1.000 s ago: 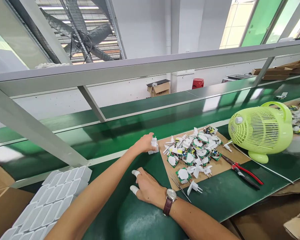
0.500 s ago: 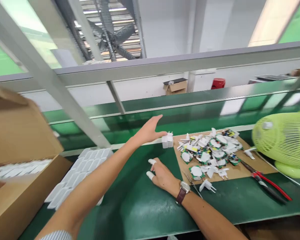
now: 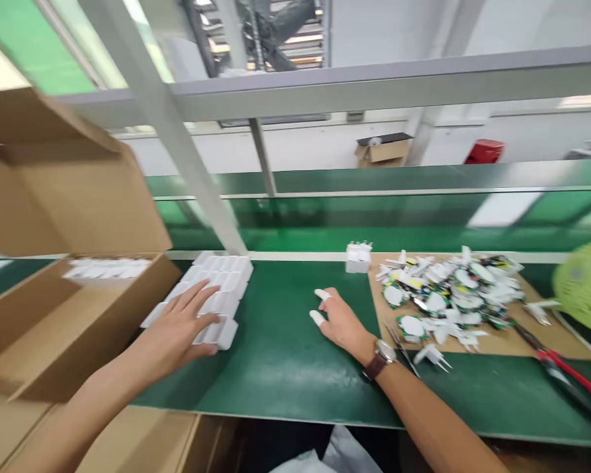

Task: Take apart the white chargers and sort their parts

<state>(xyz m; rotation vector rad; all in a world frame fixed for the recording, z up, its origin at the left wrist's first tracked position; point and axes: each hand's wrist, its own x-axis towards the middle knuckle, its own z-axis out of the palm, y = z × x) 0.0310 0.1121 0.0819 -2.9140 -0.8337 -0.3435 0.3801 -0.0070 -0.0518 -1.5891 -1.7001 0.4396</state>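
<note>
My left hand is over the near end of a block of white plastic cases, fingers spread; whether the fingertips touch them I cannot tell. My right hand hovers over or rests on the green bench, fingers apart, with white cots on two fingertips and nothing held. Beyond it, a small group of white plug adapters stands with pins up near the bench's back edge. A loose white plug piece lies by my right wrist, close to metal tweezers.
An open cardboard box with white pieces inside stands at the left. To the right, a heap of circuit boards and white plug parts covers a cardboard sheet. Red-handled pliers and a green fan lie further right.
My left hand has moved from beside the plug adapters at the back to the white cases on the left. My right hand stays over the bench. The view has turned left and down.
</note>
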